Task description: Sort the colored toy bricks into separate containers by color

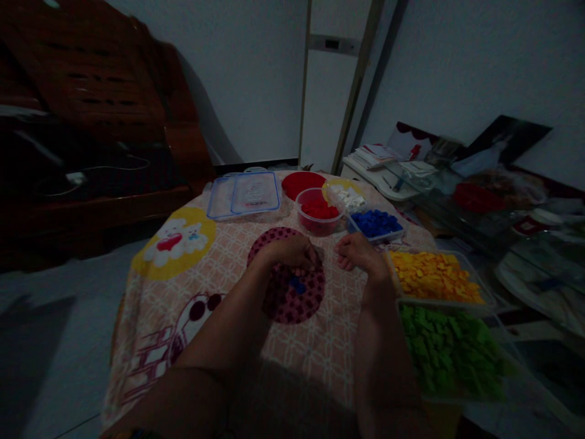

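My left hand (289,251) rests knuckles up on the patterned cloth (219,292), fingers curled down over small blue bricks (297,285) on a dark red circle of the print. My right hand (355,251) lies just to its right with fingers curled in; what it holds, if anything, is hidden. Beyond the hands stand a round tub of red bricks (319,211), a tray of blue bricks (376,223) and a container of white bricks (347,196).
At the right edge sit a tray of yellow bricks (434,277) and a tray of green bricks (450,350). Clear lids (244,194) and a red lid (302,182) lie at the far side. A wooden bench (91,152) is left; papers and clutter (479,183) are right.
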A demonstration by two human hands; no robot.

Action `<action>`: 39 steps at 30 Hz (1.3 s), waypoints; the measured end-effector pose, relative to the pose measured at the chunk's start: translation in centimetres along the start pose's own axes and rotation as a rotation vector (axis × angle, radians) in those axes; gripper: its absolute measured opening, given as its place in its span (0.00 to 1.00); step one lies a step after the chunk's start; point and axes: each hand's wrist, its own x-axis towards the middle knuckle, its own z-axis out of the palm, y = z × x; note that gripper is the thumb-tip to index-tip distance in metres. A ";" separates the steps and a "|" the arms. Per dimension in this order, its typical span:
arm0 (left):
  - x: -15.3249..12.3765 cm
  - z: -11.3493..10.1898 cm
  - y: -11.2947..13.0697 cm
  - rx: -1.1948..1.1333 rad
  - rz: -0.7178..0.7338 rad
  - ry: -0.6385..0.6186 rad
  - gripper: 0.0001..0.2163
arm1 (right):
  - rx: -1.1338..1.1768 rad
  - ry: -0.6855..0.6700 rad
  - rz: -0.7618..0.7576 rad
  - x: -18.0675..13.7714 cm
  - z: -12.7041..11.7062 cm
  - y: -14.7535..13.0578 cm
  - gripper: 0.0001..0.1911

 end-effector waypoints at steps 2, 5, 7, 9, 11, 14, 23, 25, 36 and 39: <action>-0.1 -1.1 -1.1 -0.046 0.082 0.209 0.10 | -0.027 -0.030 -0.026 0.2 0.6 -0.3 0.07; 0.2 -2.3 -3.2 0.011 0.081 0.586 0.13 | -0.084 -0.082 -0.089 0.4 1.8 -1.1 0.07; 0.5 -2.8 -4.7 0.062 0.001 0.742 0.13 | -0.132 -0.126 -0.137 0.5 2.9 -1.7 0.07; 0.8 -2.9 -5.8 0.062 -0.082 0.799 0.12 | -0.177 -0.158 -0.177 0.6 3.9 -2.3 0.06; 1.0 -2.8 -6.4 0.036 -0.121 0.810 0.12 | -0.231 -0.174 -0.231 0.8 4.9 -2.6 0.04; 1.2 -2.8 -6.9 0.025 -0.115 0.809 0.12 | -0.353 -0.172 -0.322 1.4 6.1 -2.5 0.07; 1.6 -3.0 -7.6 0.040 -0.101 0.812 0.12 | -0.308 -0.087 -0.292 1.2 5.5 -2.4 0.05; 1.6 -3.0 -7.5 0.041 -0.097 0.811 0.11 | -0.172 -0.045 -0.191 0.7 4.2 -2.4 0.04; 1.8 -2.9 -7.9 0.045 -0.090 0.821 0.11 | 0.487 0.981 -0.174 2.6 -2.6 2.4 0.18; 1.9 -2.9 -8.1 0.053 -0.092 0.828 0.11 | 0.456 0.923 -0.168 2.6 -2.6 2.6 0.16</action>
